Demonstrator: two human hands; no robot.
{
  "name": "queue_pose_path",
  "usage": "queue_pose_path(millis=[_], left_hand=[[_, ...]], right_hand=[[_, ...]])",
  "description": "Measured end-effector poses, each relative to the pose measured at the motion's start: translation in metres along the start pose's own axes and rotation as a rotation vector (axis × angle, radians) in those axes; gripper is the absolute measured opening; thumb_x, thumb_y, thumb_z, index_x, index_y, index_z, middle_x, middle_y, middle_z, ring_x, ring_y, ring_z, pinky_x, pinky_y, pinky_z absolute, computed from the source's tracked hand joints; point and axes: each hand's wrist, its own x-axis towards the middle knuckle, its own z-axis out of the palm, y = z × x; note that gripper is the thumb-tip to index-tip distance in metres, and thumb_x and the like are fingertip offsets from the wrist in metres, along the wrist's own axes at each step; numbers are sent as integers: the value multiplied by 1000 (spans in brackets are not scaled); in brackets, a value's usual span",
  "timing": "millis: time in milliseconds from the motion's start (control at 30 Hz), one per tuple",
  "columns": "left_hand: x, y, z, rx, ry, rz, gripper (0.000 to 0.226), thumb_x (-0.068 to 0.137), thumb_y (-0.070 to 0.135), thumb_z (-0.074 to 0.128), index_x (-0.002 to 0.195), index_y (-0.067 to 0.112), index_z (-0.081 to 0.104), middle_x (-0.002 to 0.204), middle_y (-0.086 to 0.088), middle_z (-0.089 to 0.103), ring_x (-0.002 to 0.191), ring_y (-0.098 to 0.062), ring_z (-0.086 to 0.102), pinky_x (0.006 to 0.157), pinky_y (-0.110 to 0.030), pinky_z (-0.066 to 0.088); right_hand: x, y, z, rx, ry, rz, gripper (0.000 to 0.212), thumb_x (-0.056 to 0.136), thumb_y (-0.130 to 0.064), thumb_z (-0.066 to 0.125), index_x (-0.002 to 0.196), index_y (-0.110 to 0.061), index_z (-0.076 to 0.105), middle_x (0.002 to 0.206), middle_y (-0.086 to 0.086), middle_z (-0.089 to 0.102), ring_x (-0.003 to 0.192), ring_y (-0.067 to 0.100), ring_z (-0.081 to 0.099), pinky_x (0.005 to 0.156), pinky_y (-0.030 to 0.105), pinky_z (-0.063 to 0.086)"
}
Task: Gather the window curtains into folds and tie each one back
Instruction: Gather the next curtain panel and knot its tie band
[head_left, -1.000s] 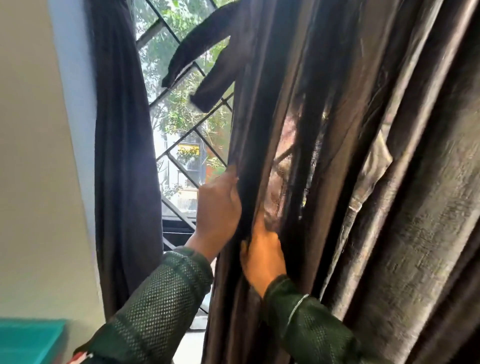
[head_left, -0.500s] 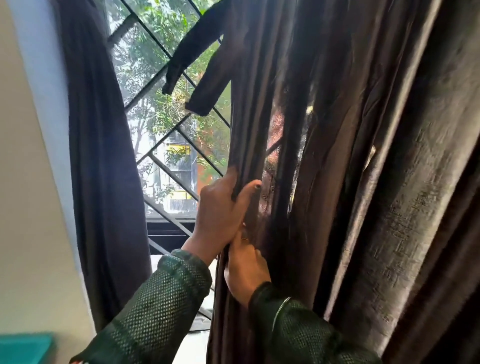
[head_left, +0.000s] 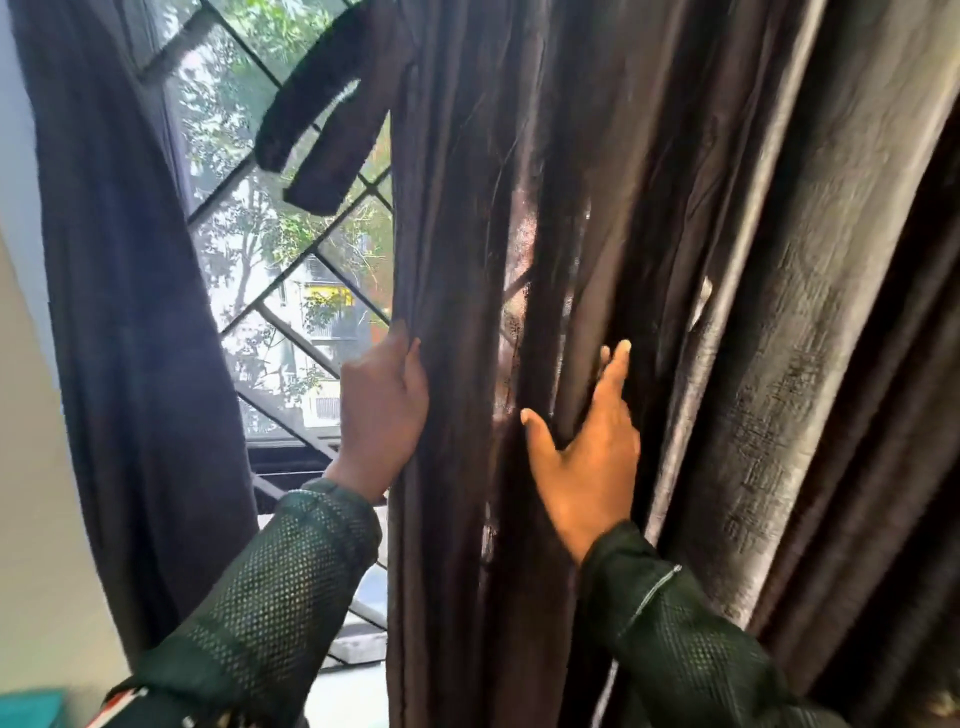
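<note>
Gathering is the step in hand, as I read it from my remote seat. The right curtain hangs in loose vertical folds across the right half of the window, its free edge near the middle of the view. My left hand holds that edge: the fingers curl around it and vanish behind the cloth, so I count them as gripping the curtain. My right hand lies further into the fabric with fingers straight and spread, thumb out to the side, pressed flat against a fold rather than closed on it.

The left curtain hangs bunched against the wall at the far left; I cannot tell whether it is tied. Two dark tie-back strips dangle from the upper part of the right curtain, across the diamond window grille.

By my judgement the job is only partly along: the right curtain is spread and untied. The next move calls for my right hand to close on the fold it presses and carry it toward my left, stacking pleats. The cloth looks slippery and heavy, so gathered folds could slide loose before I reach the strips overhead.
</note>
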Motion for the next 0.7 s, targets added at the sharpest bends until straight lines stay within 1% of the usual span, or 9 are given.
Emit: queue_pose_path(millis=[67, 133, 200, 267, 367, 433, 533, 633, 700], left_hand=[[-3, 7, 5, -22, 2, 9, 9, 80, -5, 51, 75, -8, 57, 46, -16, 47, 44, -13, 33, 49, -23, 13], [-5, 13, 8, -24, 4, 25, 7, 79, -6, 53, 75, -9, 58, 43, -13, 44, 43, -11, 28, 49, -23, 14], [-6, 18, 9, -47, 6, 31, 7, 79, -7, 53, 77, -9, 59, 44, -4, 37, 43, -9, 25, 49, -22, 15], [-9, 22, 8, -70, 15, 33, 6, 79, -7, 54, 78, -8, 60, 48, 1, 34, 44, -11, 25, 48, -21, 16], [-15, 25, 9, -89, 19, 35, 9, 83, -2, 52, 79, -6, 59, 45, -7, 42, 44, -16, 34, 46, -21, 19], [-17, 27, 8, -118, 21, 36, 9, 84, -3, 52, 81, -5, 60, 46, -6, 44, 52, -11, 37, 46, -16, 25], [-18, 31, 5, -139, 26, 36, 9, 82, -9, 54, 82, -4, 62, 51, 4, 41, 55, -3, 37, 49, 1, 27], [-18, 30, 1, -169, 35, 26, 11, 87, -3, 51, 82, -5, 61, 55, 9, 39, 49, 1, 37, 49, 2, 26], [-18, 30, -2, -227, 19, 19, 22, 93, 10, 45, 85, -3, 61, 53, 11, 40, 47, 10, 43, 48, 0, 28]], right_hand=[[-4, 6, 1, 65, -71, 63, 87, 81, -19, 68, 149, -20, 14, 125, 16, 60, 93, 27, 65, 88, 48, 51], [-9, 8, 4, 44, -158, 78, 76, 84, -17, 63, 147, -26, 23, 93, 15, 70, 61, 24, 58, 68, 49, 55], [-14, 7, 8, -61, -275, 54, 77, 86, -15, 56, 149, -27, 14, 88, 15, 69, 71, 30, 63, 74, 47, 54], [-20, 1, 9, -198, -405, 25, 88, 88, -13, 50, 148, -29, -12, 95, 16, 67, 87, 36, 63, 82, 43, 52], [-29, -12, 14, -188, -522, -8, 101, 88, -9, 46, 123, -38, -44, 104, 17, 65, 91, 36, 62, 82, 41, 51], [-34, -18, 21, -146, -545, -42, 102, 88, -9, 46, 126, -40, -43, 122, 16, 59, 96, 36, 62, 84, 42, 50], [-39, -24, 32, -175, -564, -40, 91, 91, -14, 46, 142, -32, -27, 145, 14, 38, 108, 35, 57, 91, 41, 46], [-45, -26, 42, -178, -621, -58, 103, 92, -14, 46, 112, -39, -52, 150, 14, 30, 110, 35, 57, 93, 40, 45], [-44, -27, 44, -172, -640, -40, 99, 93, -14, 46, 124, -34, -46, 151, 13, 29, 111, 34, 57, 95, 40, 45]])
